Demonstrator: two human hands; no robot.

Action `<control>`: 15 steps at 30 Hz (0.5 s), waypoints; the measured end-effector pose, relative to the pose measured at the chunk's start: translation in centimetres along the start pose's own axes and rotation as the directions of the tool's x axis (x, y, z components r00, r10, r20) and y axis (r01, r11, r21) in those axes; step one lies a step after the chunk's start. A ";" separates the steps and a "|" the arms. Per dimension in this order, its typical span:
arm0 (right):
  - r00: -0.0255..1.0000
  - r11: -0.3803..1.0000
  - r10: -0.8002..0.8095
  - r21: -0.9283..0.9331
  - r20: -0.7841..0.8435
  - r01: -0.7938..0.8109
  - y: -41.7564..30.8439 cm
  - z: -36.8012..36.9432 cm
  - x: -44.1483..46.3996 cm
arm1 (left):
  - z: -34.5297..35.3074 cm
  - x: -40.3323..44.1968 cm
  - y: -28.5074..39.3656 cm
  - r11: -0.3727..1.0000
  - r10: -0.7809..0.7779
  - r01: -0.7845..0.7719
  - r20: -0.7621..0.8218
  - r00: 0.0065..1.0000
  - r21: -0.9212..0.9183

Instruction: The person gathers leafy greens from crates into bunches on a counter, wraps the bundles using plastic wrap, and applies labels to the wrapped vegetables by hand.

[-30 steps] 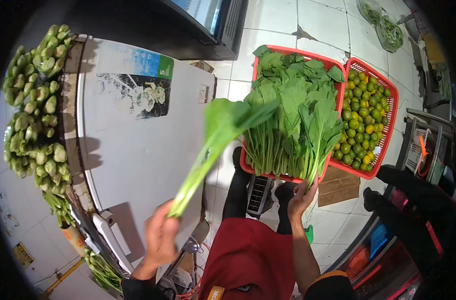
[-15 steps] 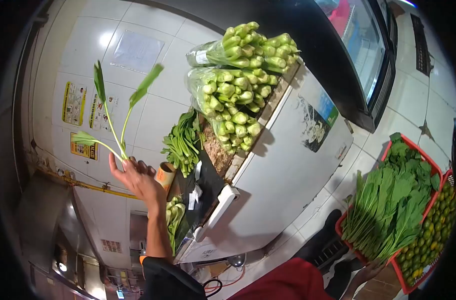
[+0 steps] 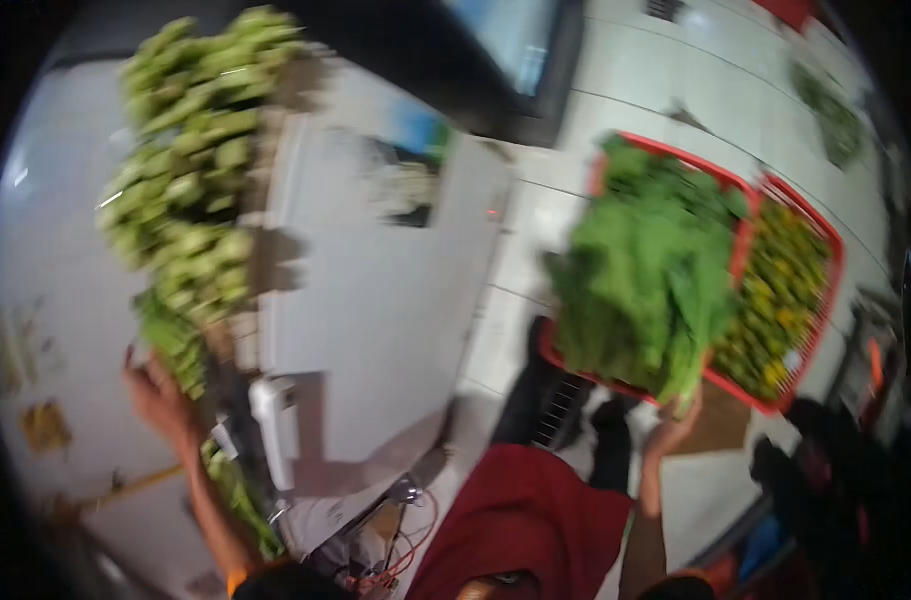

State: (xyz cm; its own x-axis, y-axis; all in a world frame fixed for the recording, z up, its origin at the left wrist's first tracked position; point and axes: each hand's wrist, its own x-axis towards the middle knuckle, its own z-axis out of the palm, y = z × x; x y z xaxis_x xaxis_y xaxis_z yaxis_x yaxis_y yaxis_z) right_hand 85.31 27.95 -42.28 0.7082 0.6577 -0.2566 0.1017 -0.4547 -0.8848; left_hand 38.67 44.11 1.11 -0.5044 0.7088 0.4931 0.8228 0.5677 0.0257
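Observation:
Smeared by motion, my left hand (image 3: 160, 395) is at the left, beside a bunch of leafy green stalks (image 3: 180, 345) on top of the white freezer-like cabinet (image 3: 365, 330). Whether its fingers grip anything is unclear. Low on the right, my right hand (image 3: 672, 428) has its fingers around the pale lower end of some leafy greens (image 3: 655, 270), which fill a red crate (image 3: 647, 143). Plastic-wrapped bundles of thick green stalks (image 3: 190, 170) are stacked on the cabinet's far part, above my left hand.
A second red basket (image 3: 820, 225) holding small green and yellow fruits (image 3: 775, 310) stands against the crate. A dark glass-fronted fridge (image 3: 515, 60) is at the top. Tangled cords (image 3: 410, 545) lie by the cabinet's foot. Tiled floor (image 3: 520, 235) runs between cabinet and crate.
The view has swung right and down. My left hand has lowered from the raised sprig to the stalks on the cabinet; the sprig no longer shows. My right hand is now at the crate's greens.

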 end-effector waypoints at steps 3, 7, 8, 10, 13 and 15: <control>0.993 0.999 -0.022 0.032 -0.119 0.026 -2.4 0.0 0.4 | 4.0 -9.3 5.7 0.843 0.375 -0.357 -0.037 0.926 -0.403; 0.985 0.971 0.163 0.185 -0.053 -0.151 -7.0 -0.6 -0.2 | 17.9 -25.3 12.0 0.737 0.447 0.154 0.646 0.619 -0.658; 0.984 0.965 0.175 0.204 -0.039 -0.164 -6.7 -0.9 0.0 | 22.4 -28.7 13.8 0.787 0.380 0.319 0.823 0.423 -0.528; 0.981 0.975 0.176 0.153 -0.080 -0.162 -7.3 -1.9 0.2 | 34.6 -38.6 15.1 0.895 0.274 0.352 0.961 0.049 -0.273; 0.980 0.983 0.161 0.105 -0.118 -0.149 -7.1 -2.4 0.3 | 44.5 -47.6 13.3 0.818 0.268 0.493 0.955 0.131 -0.297; 0.981 0.985 0.159 0.083 -0.116 -0.150 -6.4 -3.4 -0.5 | 45.2 -49.0 13.2 0.814 0.223 0.448 0.911 0.348 -0.371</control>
State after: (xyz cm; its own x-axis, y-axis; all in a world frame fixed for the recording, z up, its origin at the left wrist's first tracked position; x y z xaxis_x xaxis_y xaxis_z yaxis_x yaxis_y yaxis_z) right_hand 86.69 28.55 -35.17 0.7913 0.5032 -0.3472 -0.0642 -0.4964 -0.8657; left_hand 62.36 35.84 -62.04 -0.2298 0.7545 -0.6148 0.5406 0.6242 0.5640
